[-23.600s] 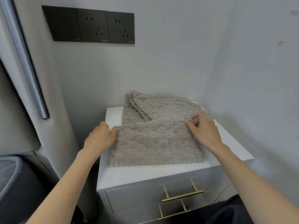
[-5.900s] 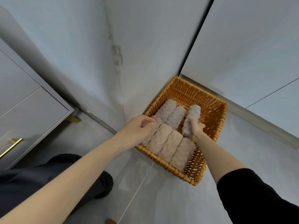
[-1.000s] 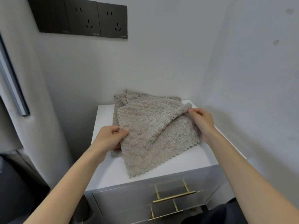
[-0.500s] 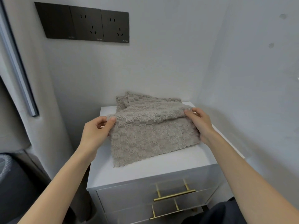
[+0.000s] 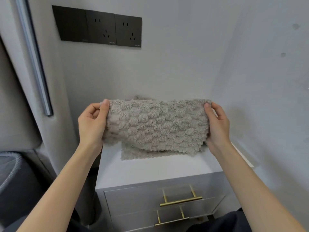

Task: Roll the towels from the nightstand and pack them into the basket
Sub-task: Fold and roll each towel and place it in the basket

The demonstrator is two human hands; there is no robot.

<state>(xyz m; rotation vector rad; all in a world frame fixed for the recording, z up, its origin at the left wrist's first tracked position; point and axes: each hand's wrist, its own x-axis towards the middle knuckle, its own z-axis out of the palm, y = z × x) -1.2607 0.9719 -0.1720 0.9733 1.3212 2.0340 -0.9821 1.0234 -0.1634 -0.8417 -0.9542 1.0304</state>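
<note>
I hold a beige, fluffy towel (image 5: 157, 124) stretched out in the air above the white nightstand (image 5: 150, 169). My left hand (image 5: 92, 124) pinches its upper left corner between thumb and fingers. My right hand (image 5: 217, 124) pinches the upper right corner the same way. The towel hangs folded over, its lower edge just above the nightstand top. Beneath it another beige towel (image 5: 133, 154) lies flat on the nightstand, mostly hidden. The basket is out of view.
The nightstand has two drawers with gold handles (image 5: 180, 200). A black socket panel (image 5: 100, 27) sits on the wall above. A wall stands close on the right. A padded headboard (image 5: 15, 97) and a lined bin (image 5: 10, 173) are on the left.
Both hands have lifted the top towel off the pile and pulled it taut between them, higher and closer to me than half a second ago.
</note>
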